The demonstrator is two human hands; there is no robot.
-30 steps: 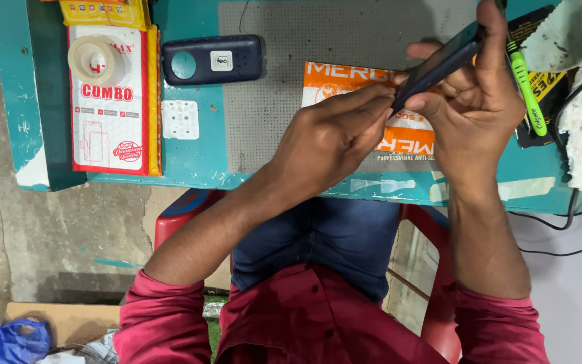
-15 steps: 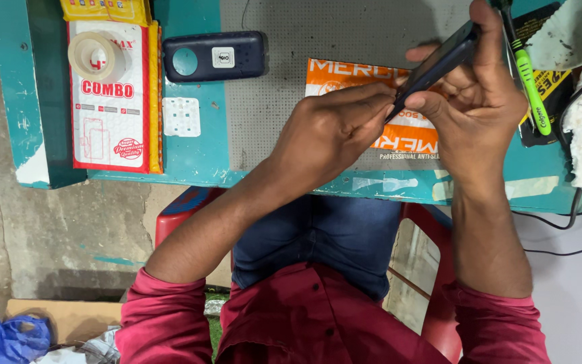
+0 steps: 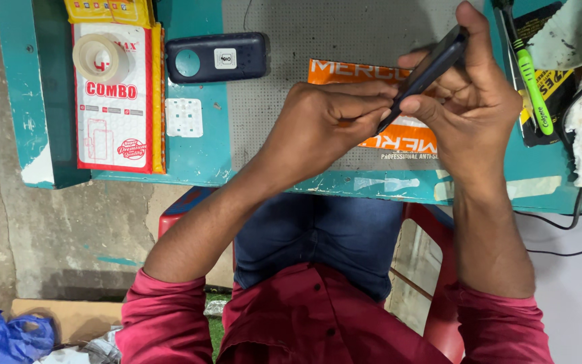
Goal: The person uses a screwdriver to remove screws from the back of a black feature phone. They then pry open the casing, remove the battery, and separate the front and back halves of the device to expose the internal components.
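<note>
My right hand (image 3: 476,111) clamps the phone (image 3: 429,71) edgewise above the mat (image 3: 291,61); left hand (image 3: 328,125) fingertips pinch its lower end. Light, rigid, probably slick: hold by the edges.

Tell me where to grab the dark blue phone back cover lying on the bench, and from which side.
Take the dark blue back cover across its two long edges, from straight above. It lies flat on the teal bench, long axis left-right, with bare bench along both long edges. The tape roll sits close to its left end, so probably avoid gripping end to end.

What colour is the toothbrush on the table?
The toothbrush is bright green with white, seen in the head view.
</note>
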